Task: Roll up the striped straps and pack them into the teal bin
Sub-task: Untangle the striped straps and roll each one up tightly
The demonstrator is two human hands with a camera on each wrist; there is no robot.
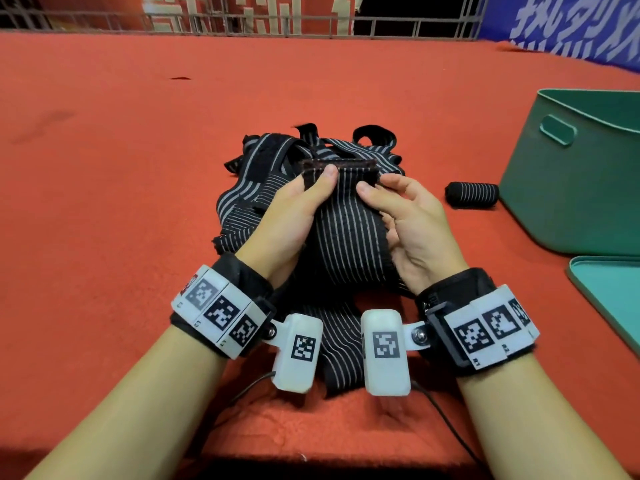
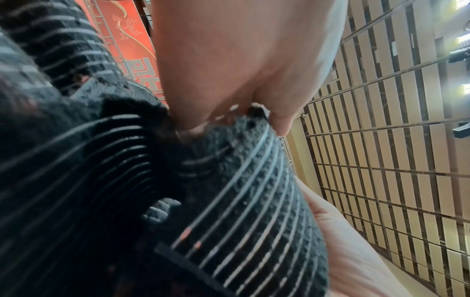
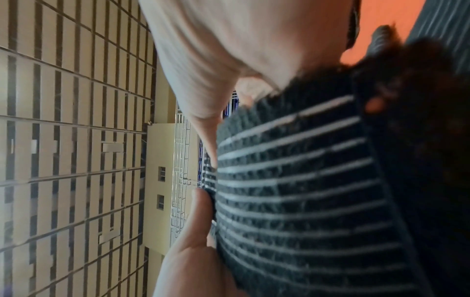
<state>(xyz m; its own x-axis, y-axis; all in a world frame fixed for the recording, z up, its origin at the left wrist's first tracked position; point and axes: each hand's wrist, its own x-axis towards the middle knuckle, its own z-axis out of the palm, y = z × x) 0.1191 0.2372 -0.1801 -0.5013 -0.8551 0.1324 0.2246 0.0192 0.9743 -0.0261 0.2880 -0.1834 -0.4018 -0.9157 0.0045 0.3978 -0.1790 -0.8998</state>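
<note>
A black strap with grey stripes point(image 1: 349, 233) runs from my lap up between both hands. My left hand point(image 1: 311, 188) pinches its far end at the left corner, thumb on top. My right hand point(image 1: 374, 188) pinches the right corner of the same end. The left wrist view shows the strap point(image 2: 241, 201) bunched under my thumb, and the right wrist view shows its stripes point(image 3: 292, 191) against my fingers. A heap of more striped straps point(image 1: 277, 157) lies just beyond the hands. One rolled strap point(image 1: 471, 194) lies beside the teal bin point(image 1: 568, 188) at the right.
The red felt table point(image 1: 138, 150) stretches wide to the left and back. A teal lid point(image 1: 616, 299) lies flat in front of the bin at the right edge. A metal railing point(image 1: 242, 26) runs along the far side.
</note>
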